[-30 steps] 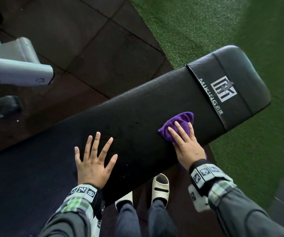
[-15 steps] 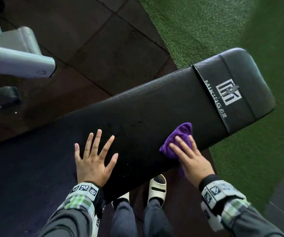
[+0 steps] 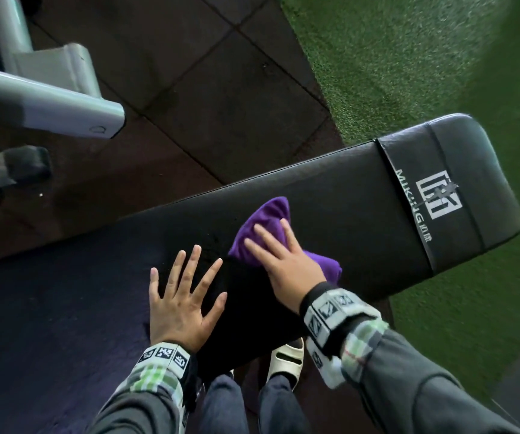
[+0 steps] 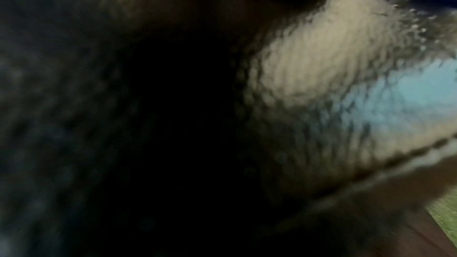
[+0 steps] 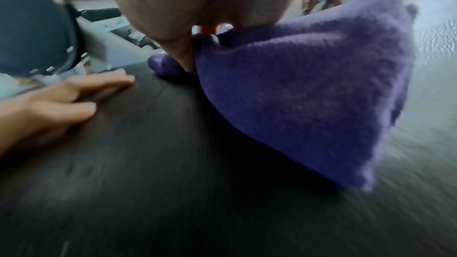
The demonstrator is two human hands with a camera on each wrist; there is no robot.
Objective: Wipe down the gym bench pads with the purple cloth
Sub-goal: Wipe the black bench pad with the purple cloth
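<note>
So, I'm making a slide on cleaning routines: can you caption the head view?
Right hand presses purple cloth onto black bench pad; left hand lies flat beside it.

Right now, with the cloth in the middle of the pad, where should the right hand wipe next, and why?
Probably sweep the cloth right toward the logo end. The right hand presses it flat mid-pad, right beside the left hand bracing the bench, so the open stretch lies to the right.
</note>
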